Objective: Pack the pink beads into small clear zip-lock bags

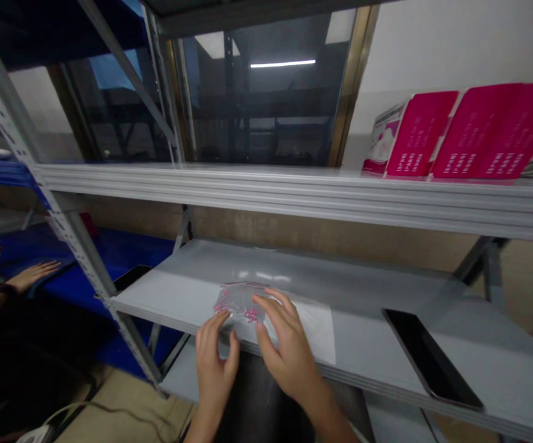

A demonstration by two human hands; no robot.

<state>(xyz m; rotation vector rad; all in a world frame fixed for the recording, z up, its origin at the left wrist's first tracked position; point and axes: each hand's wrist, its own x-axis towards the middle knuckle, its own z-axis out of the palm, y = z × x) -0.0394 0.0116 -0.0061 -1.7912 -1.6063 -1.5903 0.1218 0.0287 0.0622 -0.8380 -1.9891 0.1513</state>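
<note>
A clear plastic bag (pixel 236 301) with small pink pieces inside lies near the front edge of the grey shelf (pixel 358 295). At the bag's lower left is my left hand (pixel 214 357), its thumb and fingers apart, fingertips by the bag's edge. My right hand (pixel 287 344) reaches over the bag's right side with fingers spread and curved. Whether the fingertips press on the plastic I cannot tell. A white sheet (pixel 319 326) lies partly beneath my right hand.
A dark tablet (pixel 430 360) lies at the right by the shelf's front edge. Pink boxes (pixel 420 132) stand on the upper shelf (pixel 248 184). A metal upright (pixel 70 234) rises at the left. Beyond it, another person's hand (pixel 35 275) rests by a blue surface (pixel 123 246).
</note>
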